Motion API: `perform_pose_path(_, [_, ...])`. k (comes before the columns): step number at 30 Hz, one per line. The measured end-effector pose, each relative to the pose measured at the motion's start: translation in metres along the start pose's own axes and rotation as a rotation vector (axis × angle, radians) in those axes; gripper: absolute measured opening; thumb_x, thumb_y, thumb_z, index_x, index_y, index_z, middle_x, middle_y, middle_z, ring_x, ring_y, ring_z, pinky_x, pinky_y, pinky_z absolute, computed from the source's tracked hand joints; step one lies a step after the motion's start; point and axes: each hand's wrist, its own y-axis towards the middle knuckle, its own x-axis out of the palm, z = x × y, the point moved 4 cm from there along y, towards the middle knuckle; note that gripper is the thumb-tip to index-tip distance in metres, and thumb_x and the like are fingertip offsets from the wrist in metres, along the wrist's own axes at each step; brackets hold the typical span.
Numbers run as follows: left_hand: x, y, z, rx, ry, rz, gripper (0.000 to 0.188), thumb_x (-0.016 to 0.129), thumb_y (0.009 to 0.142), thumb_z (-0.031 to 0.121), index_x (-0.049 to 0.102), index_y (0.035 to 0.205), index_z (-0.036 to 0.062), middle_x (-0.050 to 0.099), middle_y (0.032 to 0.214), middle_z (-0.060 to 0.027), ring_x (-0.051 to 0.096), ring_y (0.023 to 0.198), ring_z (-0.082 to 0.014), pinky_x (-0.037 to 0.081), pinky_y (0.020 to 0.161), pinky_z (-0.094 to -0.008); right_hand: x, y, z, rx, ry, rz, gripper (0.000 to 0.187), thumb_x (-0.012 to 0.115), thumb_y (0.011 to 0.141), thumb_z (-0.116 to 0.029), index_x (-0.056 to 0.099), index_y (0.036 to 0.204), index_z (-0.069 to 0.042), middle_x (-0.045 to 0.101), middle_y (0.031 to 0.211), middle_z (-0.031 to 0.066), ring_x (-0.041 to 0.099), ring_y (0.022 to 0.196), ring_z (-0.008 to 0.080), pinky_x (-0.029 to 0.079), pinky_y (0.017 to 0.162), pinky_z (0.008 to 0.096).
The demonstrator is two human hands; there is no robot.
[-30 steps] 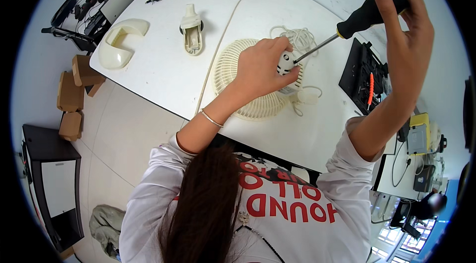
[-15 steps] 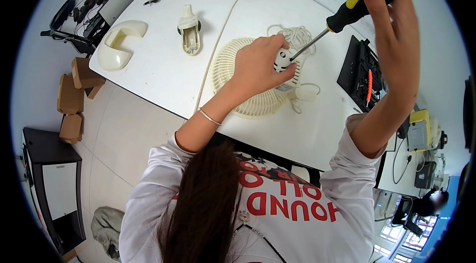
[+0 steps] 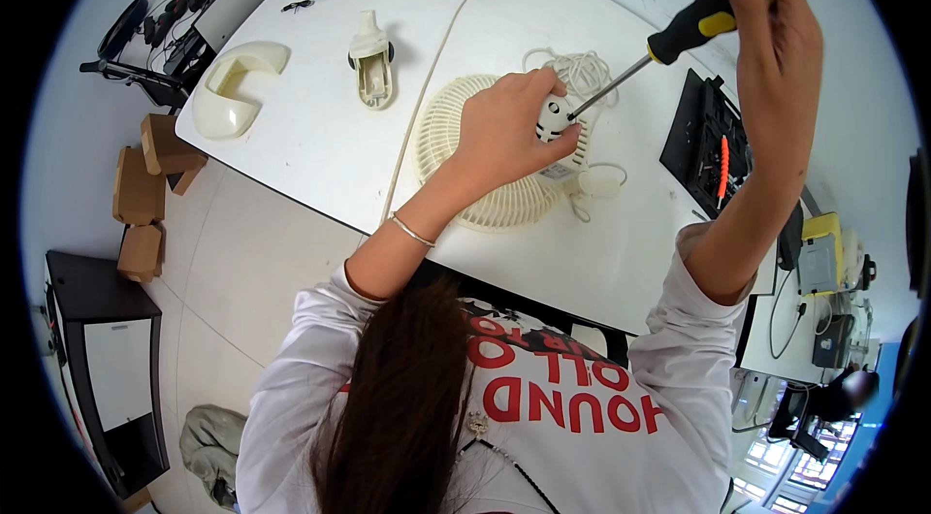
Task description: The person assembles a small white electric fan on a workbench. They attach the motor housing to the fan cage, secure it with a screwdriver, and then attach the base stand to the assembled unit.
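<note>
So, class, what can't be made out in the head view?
In the head view:
Screwdriver tip: too small to show what it engages.
White housing: its left side hidden by the left hand.
Right hand: one finger partly cut off by the top edge.

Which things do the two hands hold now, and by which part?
The right hand holds the screwdriver by its handle; the left hand grips the fan's motor housing around its sides.
</note>
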Motion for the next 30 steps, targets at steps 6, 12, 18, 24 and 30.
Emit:
perform_pose_path(6, [-0.004,-0.001,-0.003,-0.014,0.009,-0.011,0.035,0.071,0.073,0.032,0.059,0.099,0.0126,0.066,0.091,0.0004,0.062,0.08,-0.0198,0.048,0.063,-0.0311,-0.002,0.008,-0.008,0.21,1.035,0.21,0.064,0.045,0.088,-0.03,0.031,0.14,0.005,0.043,0.133,0.0257,0.043,0.127,0.0377,0.033,0.106,0.0475])
perform_pose_path(12, [0.0,0.0,-0.001,0.004,0.008,0.017,0.034,0.071,0.073,0.032,0.06,0.099,0.0127,0.065,0.091,0.0007,0.062,0.078,-0.019,0.048,0.062,-0.0303,0.014,-0.008,0.02,-0.211,0.039,0.279,0.026,0.053,0.096,-0.024,0.059,0.109,-0.003,0.062,0.093,0.0071,0.06,0.08,0.0139,0.047,0.079,0.0265])
perform_pose_path(18, [0.0,-0.003,-0.003,-0.014,0.002,0.031,0.034,0.073,0.072,0.031,0.06,0.098,0.0125,0.065,0.089,0.0012,0.06,0.075,-0.0191,0.047,0.06,-0.0299,0.026,-0.005,0.03,-0.191,0.25,0.506,0.028,0.058,0.091,-0.013,0.056,0.114,0.002,0.062,0.099,0.011,0.061,0.093,0.0172,0.046,0.086,0.0291])
perform_pose_path(24, [-0.006,0.006,-0.015,0.045,-0.346,-0.055,0.034,0.052,0.092,0.035,0.059,0.11,0.0068,0.065,0.103,-0.0054,0.061,0.088,-0.0197,0.047,0.078,-0.0301,0.018,-0.008,0.021,-0.344,0.414,0.219,0.05,0.059,0.086,-0.009,0.042,0.131,0.006,0.056,0.114,0.0195,0.058,0.108,0.0261,0.049,0.094,0.0374])
perform_pose_path(30, [-0.033,0.026,0.009,0.104,-0.622,-0.314,0.042,0.037,0.1,0.033,0.053,0.121,0.0004,0.059,0.119,-0.012,0.059,0.102,-0.0207,0.04,0.096,-0.0322,0.02,-0.006,-0.003,-0.128,0.008,0.256,0.036,0.072,0.08,-0.015,0.06,0.111,-0.002,0.063,0.086,0.0063,0.062,0.072,0.0112,0.052,0.068,0.0236])
